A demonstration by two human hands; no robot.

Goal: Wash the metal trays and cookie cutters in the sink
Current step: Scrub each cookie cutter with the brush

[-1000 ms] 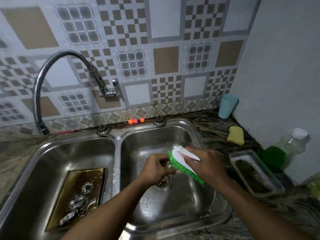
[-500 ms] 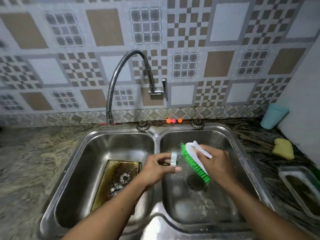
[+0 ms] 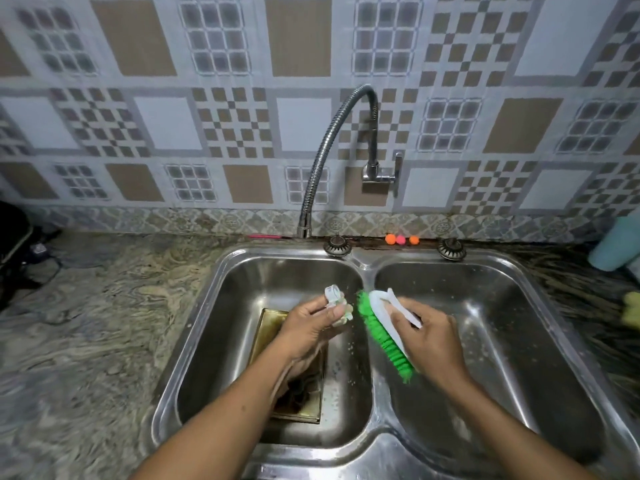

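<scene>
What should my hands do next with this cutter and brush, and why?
Probably sweep the brush left onto the cookie cutter: the left hand pinches it over the left basin, and the right hand holds the green bristles facing it, just apart.

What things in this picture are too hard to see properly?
Head view:
- The tray: mostly hidden by the left hand and arm.
- The cookie cutter: blurred, and partly covered by the fingers holding it.
- The cup and the sponge: cut off by the right edge.
</scene>
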